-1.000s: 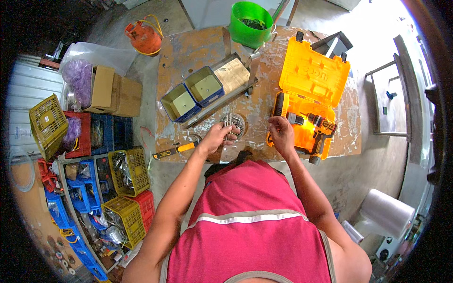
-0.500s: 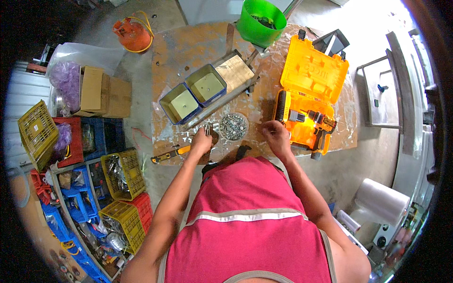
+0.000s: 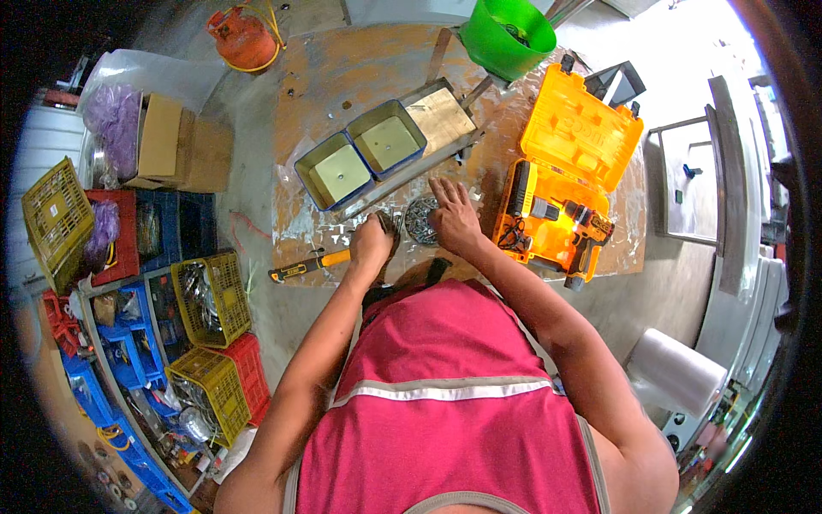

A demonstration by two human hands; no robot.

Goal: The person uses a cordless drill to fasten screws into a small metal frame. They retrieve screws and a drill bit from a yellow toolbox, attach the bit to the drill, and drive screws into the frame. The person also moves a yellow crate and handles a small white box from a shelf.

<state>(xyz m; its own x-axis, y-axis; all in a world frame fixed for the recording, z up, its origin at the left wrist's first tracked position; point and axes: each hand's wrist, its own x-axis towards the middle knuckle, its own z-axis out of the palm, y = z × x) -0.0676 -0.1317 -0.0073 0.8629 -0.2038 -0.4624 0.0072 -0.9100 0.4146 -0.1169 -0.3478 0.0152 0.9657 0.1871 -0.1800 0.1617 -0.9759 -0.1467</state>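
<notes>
On the worktop (image 3: 360,77), a pile of small metal parts (image 3: 419,219) lies between the hands: left hand (image 3: 373,242) clenched beside it, right hand (image 3: 454,217) spread flat, touching it.

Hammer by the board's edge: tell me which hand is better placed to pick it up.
Left. The left hand is closed over the pile of small metal parts, right beside the hammer handle. The right hand lies flat on the pile's far side, farther off.
</notes>
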